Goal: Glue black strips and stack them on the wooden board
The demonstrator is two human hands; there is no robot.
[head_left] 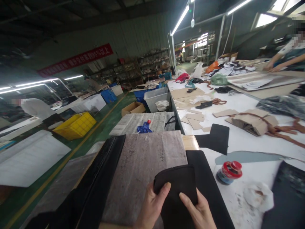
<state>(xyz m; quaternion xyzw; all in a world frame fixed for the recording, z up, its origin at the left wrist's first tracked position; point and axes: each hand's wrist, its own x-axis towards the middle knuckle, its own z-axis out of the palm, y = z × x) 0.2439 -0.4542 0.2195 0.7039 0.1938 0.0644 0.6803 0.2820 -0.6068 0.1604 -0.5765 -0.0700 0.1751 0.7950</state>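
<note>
A dark piece of material (178, 187), like leather or fabric with one rounded corner, is held up between my two hands. My left hand (152, 203) grips its left edge, thumb on top. On the right edge, my right hand (199, 206) pinches it, with the thumb also on the face. Fingers behind the piece are hidden. Beneath it lies a worn greyish board (145, 159). Black material lies along both sides of the board, a strip (111, 162) on the left and a panel (207, 181) on the right.
Right of my hands, a red-lidded jar (229, 172) and a crumpled white wad (258, 196) sit on the white table (238, 140). Black pieces (218, 138) and cardboard bundles (252, 121) lie farther back. A co-worker (290, 52) stands at far right. A yellow crate (75, 125) stands left.
</note>
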